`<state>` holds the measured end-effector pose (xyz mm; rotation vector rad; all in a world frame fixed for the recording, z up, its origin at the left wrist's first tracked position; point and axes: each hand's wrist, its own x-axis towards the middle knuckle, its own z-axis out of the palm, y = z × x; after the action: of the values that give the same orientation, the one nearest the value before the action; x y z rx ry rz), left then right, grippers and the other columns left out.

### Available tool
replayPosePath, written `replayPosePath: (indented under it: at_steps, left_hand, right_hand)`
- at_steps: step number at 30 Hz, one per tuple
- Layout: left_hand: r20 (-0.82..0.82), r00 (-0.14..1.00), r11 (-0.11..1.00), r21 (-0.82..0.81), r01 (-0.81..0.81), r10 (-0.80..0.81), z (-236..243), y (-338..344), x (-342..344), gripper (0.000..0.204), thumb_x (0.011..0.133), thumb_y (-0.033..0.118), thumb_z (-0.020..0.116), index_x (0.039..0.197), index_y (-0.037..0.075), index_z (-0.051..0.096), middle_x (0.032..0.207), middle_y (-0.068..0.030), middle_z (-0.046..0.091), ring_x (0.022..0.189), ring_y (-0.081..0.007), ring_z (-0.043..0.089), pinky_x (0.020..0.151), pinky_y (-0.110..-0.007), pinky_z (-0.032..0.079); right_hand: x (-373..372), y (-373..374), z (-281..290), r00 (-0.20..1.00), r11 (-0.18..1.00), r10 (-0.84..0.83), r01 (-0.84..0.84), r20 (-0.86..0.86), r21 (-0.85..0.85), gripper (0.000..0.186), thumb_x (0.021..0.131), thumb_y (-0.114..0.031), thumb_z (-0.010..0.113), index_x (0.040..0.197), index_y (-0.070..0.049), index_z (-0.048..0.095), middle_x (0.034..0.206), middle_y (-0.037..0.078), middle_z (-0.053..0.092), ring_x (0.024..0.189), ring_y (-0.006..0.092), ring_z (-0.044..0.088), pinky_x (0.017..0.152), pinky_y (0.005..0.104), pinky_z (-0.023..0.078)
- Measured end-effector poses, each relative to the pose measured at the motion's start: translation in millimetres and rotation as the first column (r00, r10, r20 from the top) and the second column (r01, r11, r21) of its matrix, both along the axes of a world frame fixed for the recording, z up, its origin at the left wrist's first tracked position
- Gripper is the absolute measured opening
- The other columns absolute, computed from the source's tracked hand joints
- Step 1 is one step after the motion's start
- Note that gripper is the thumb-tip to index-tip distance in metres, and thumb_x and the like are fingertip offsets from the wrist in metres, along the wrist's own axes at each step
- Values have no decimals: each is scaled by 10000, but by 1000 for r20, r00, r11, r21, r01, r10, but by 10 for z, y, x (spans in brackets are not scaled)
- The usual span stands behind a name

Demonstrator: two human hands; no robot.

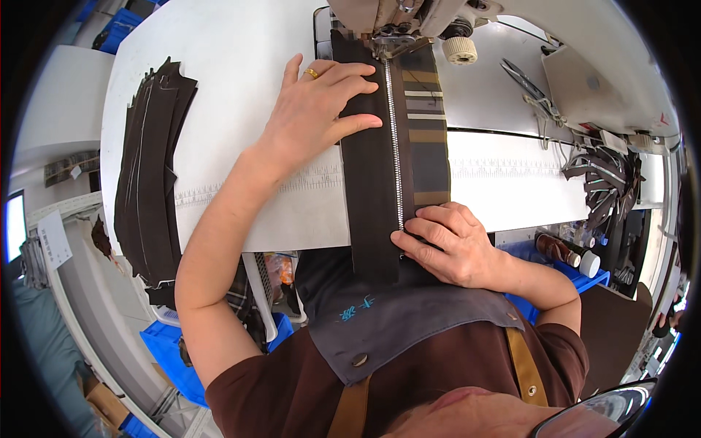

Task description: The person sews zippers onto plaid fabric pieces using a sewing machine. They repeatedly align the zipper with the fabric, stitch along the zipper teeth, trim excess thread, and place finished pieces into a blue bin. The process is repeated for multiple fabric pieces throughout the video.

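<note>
A metal-toothed zipper (395, 139) runs from under the sewing machine's presser foot (382, 50) toward me, past the table's front edge. To its left is a dark brown fabric strip (363, 175); to its right shows striped fabric (428, 157) in grey, brown and white. My left hand (318, 106) lies with fingers stretched out on the brown strip, just left of the zipper and close to the presser foot. Near the zipper's lower end, my right hand (449, 244) has curled fingers, thumb and forefinger pinching the zipper's edge at the table's front.
A stack of dark fabric pieces (150, 175) lies at the left of the white table (234, 44). On the right are thread snips (527, 82) and a bunch of dark scraps (604, 182). Below right stands a blue bin (595, 280) with bottles; another blue bin (171, 358) is lower left.
</note>
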<state>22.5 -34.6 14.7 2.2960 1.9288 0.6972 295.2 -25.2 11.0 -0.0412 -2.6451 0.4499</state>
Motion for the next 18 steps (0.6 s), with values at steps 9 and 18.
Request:
replayPosePath:
  at_steps: [9, 18]
  left_hand:
    - [6, 1000, 1000, 28, 0, 0, -49, 112, -90, 383, 792, 378, 687, 1089, 138, 665, 1245, 28, 595, 1138, -220, 512, 1104, -526, 162]
    - [-57, 998, 993, 116, 23, -16, -118, 31, -50, 293, 850, 293, 634, 1111, 167, 684, 1220, 37, 619, 1054, -200, 537, 1035, -499, 307]
  right_hand:
    - [-85, 113, 10, 1000, 1000, 20, -20, 13, -11, 383, 686, -169, 691, 1051, -56, 665, 1018, 38, 576, 944, 194, 549, 753, 314, 440]
    - [-172, 250, 148, 993, 997, 40, -34, 108, -62, 425, 738, -263, 723, 1089, -41, 637, 1048, 59, 558, 961, 215, 537, 795, 347, 442]
